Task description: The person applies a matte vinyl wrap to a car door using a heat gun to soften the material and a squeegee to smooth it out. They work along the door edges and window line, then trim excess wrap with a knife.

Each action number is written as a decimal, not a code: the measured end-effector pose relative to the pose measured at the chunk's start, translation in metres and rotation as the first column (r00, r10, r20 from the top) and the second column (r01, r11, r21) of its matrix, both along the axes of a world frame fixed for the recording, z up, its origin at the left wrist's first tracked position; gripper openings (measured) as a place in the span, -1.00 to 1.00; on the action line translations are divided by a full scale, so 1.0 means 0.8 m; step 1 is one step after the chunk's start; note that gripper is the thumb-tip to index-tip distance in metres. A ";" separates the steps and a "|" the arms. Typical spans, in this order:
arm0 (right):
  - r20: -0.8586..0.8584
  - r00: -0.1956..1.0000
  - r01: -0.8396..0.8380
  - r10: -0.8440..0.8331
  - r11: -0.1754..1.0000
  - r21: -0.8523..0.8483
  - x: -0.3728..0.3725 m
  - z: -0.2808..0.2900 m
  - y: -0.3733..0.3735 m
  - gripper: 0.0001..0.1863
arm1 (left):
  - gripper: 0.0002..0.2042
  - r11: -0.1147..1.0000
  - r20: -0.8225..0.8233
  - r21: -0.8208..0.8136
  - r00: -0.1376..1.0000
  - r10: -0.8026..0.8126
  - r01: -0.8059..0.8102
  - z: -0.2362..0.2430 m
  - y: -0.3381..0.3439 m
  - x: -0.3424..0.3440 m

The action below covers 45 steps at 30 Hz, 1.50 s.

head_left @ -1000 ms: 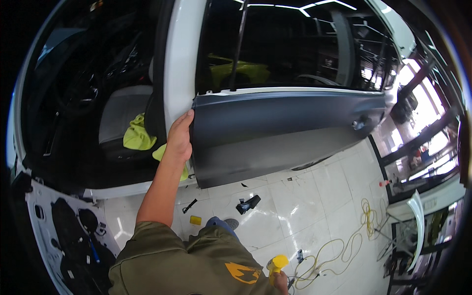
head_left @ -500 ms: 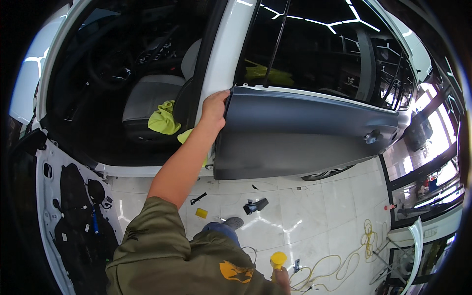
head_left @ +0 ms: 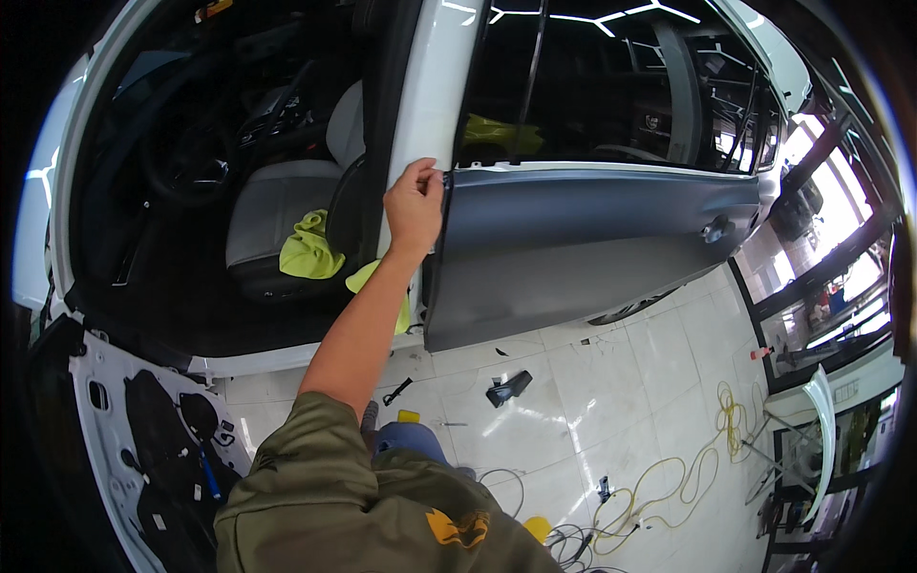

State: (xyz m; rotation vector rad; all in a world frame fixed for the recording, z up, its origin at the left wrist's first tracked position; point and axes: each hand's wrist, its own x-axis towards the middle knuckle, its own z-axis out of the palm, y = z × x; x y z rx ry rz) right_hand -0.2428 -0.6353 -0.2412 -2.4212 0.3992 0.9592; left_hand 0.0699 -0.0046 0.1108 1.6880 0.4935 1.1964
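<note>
My left hand (head_left: 415,212) is at the upper front corner of the rear door (head_left: 573,229), beside the white pillar (head_left: 430,86). Its fingers are bent and pressed together at the door's edge; what they pinch, if anything, is hidden. Matte blue-grey covers this door's outer panel, while the car frame is white. A yellow round-headed tool (head_left: 538,528) shows partly at the lower edge, beside my shirt. My right hand is out of sight.
A yellow-green cloth (head_left: 310,246) lies on the front seat, another (head_left: 363,277) over the sill. The opened front door (head_left: 124,458) bares its inner side at left. Cables (head_left: 659,487), a black part (head_left: 509,389) and a yellow block (head_left: 409,416) lie on the tiled floor.
My left hand's fingers have drawn up and bent at the door corner. My right hand, which held the yellow tool, has left the picture. The view has shifted slightly.
</note>
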 end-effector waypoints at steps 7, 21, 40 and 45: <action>-0.018 0.945 0.325 -0.325 0.946 -0.014 -0.038 0.047 0.125 -0.59 | -0.77 0.951 -0.033 0.158 0.964 -0.263 0.265 -0.024 0.009 -0.028; 0.045 0.859 0.504 -0.509 0.859 0.095 -0.016 0.162 0.336 -0.52 | -0.54 0.876 -0.153 -0.046 0.864 -0.480 0.479 -0.028 0.008 -0.026; -0.098 0.920 0.383 -0.380 0.924 0.011 -0.092 0.093 0.206 -0.60 | -0.64 0.852 0.101 -0.331 0.913 -0.396 0.406 -0.048 -0.015 -0.014; -0.043 0.885 0.465 -0.463 0.883 0.061 -0.101 0.088 0.195 -0.60 | -0.66 0.622 0.338 -0.480 0.785 -0.520 0.619 -0.040 -0.011 0.002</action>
